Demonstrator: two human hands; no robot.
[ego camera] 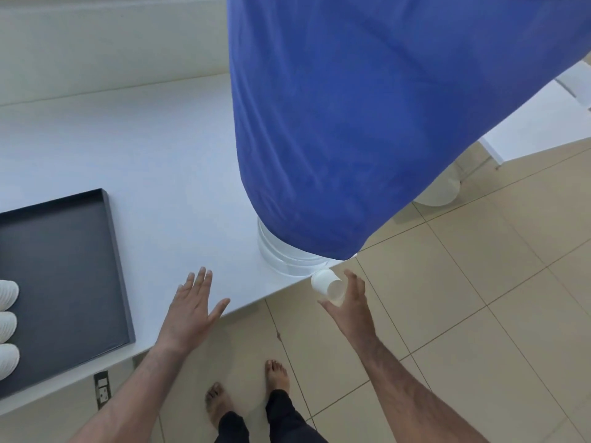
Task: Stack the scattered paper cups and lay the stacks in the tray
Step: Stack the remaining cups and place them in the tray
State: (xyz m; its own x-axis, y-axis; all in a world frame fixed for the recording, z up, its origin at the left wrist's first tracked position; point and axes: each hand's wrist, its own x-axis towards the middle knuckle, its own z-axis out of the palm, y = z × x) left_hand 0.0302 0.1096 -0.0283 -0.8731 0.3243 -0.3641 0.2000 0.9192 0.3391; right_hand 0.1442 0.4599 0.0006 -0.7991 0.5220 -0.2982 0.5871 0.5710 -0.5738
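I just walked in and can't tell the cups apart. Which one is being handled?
Find the big blue cloth over the white table. Below its bottom edge, the right hand holds one small white paper cup, single and tilted, unlike the stacks in the dark tray.

The left hand (192,310) is flat and open, palm down, fingers straight and close together, thumb spread out to the right. It lies over the front edge of the worktop (153,148), with its bare forearm running back toward the lower left. The right hand (347,303) is off the worktop's front right corner, above the floor. Its fingers and thumb curl round a cup (327,282), which lies tilted in the grip, one end facing the palm. The right forearm, also bare, stretches down to the lower right. Two bare feet stand between the arms.
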